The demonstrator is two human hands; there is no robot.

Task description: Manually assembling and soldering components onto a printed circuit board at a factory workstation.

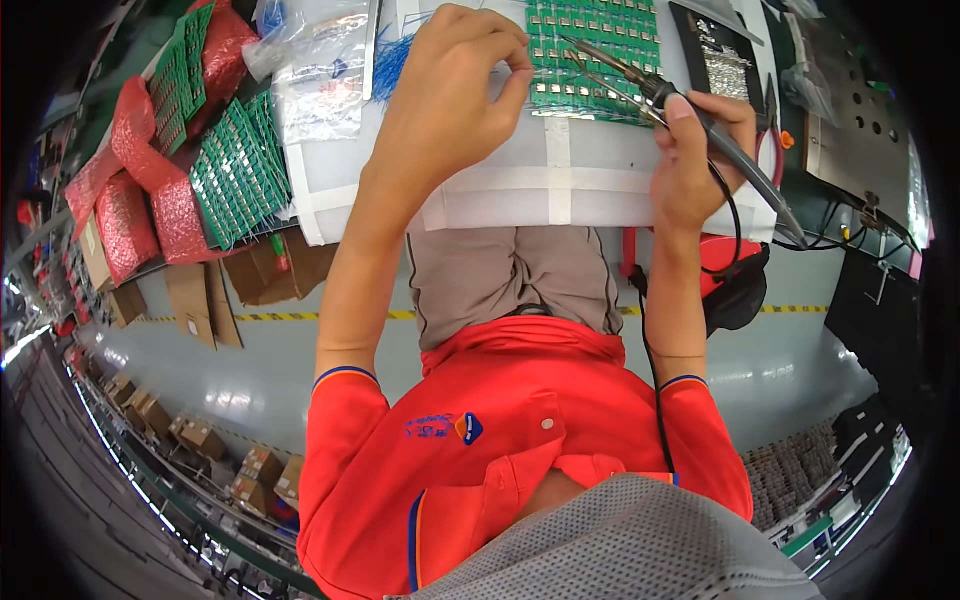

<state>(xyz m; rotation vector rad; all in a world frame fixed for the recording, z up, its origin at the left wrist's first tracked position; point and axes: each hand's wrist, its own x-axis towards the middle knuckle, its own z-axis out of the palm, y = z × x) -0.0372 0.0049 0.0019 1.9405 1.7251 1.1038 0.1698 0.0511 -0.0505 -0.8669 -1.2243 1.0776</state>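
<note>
My right hand grips a soldering iron with a dark handle, its metal tip pointing up and left over a green circuit board panel. Close beneath the iron's shaft, a thin metal tool also reaches out from that hand; its kind is hard to tell. My left hand is closed at the panel's left edge, thumb and forefinger nearly together. Whatever they may pinch is too small to make out. Thin blue wires lie just left of that hand, partly behind it.
Solder wire sits in a dark holder right of the panel. Left are clear plastic bags, more green boards and red bubble wrap. The iron's black cord hangs by my right wrist. White tape crosses the work surface.
</note>
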